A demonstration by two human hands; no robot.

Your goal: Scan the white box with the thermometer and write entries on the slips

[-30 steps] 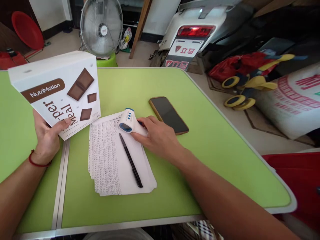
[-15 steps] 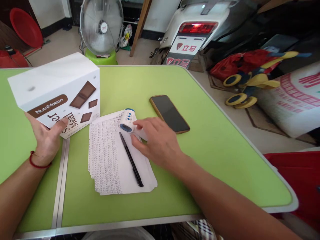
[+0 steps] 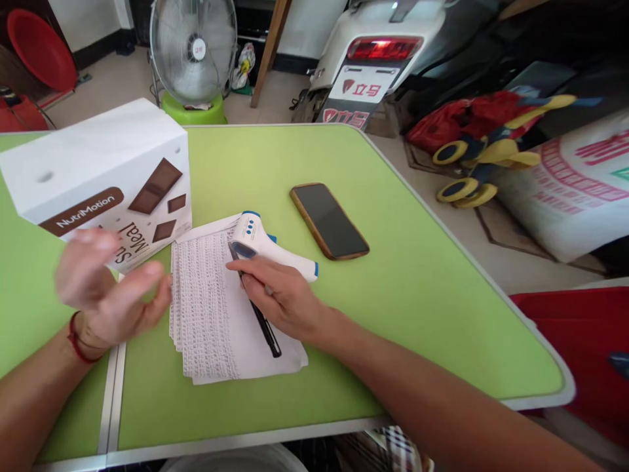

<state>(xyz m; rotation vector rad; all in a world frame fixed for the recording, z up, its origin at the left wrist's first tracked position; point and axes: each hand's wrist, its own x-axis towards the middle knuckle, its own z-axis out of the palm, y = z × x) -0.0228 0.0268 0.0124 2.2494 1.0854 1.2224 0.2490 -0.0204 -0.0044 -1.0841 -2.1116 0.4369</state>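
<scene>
My right hand [image 3: 282, 295] is closed on a black pen [image 3: 265, 331], with thumb and fingers near its upper end. The pen lies slanted over a stack of papers [image 3: 204, 314] covered in rows of handwriting. Just beyond that hand, a white and blue infrared thermometer [image 3: 282, 254] rests on its side, its head over the papers' top edge. My left hand [image 3: 115, 288], somewhat blurred, is raised with fingers spread and nothing in them. Behind it stands a white NutriMotion box [image 3: 105, 167] with chocolate pictures, partly hidden by the fingers.
A phone in a brown case [image 3: 329, 219] lies to the right of the thermometer on the green table [image 3: 417, 308]. A metal seam [image 3: 112, 400] crosses the tabletop at left. Past the far edge stand a fan [image 3: 194, 52] and a white scooter [image 3: 378, 33].
My left hand has let go of the box and come nearer to the papers. The right hand has left the thermometer, moved down and taken hold of the pen.
</scene>
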